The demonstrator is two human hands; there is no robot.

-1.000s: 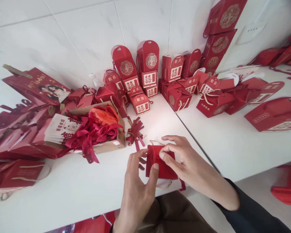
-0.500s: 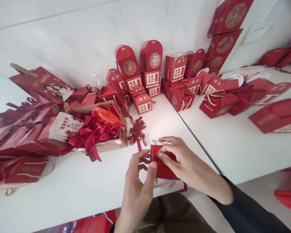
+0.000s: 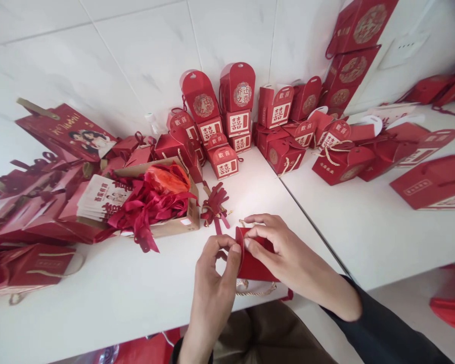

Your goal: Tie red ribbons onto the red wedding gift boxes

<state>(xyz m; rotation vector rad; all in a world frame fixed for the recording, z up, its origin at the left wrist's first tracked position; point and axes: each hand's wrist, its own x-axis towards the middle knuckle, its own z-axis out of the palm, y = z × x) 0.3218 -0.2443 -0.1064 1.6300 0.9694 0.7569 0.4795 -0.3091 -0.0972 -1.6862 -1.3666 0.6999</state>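
Observation:
A small red paper gift box (image 3: 255, 265) with a gold cord handle lies at the near edge of the white table (image 3: 129, 293). My left hand (image 3: 214, 283) pinches the box's left flap between thumb and fingers. My right hand (image 3: 284, 255) presses its fingers on the top of the same box, with the dark sleeve behind it. Both hands are closed on the box. A bunch of red ribbon pieces (image 3: 214, 205) lies just beyond the box.
A cardboard tray (image 3: 174, 227) with red ribbons and an orange bag sits to the left. Folded red boxes (image 3: 235, 106) stand along the wall at the back. Flat red bags (image 3: 34, 202) pile up at left; more red boxes (image 3: 428, 182) lie on the right table.
My left thumb has slid up along the box's left flap to a pinch at its top. The right hand's fingers have shifted slightly left on the box. The view has barely moved.

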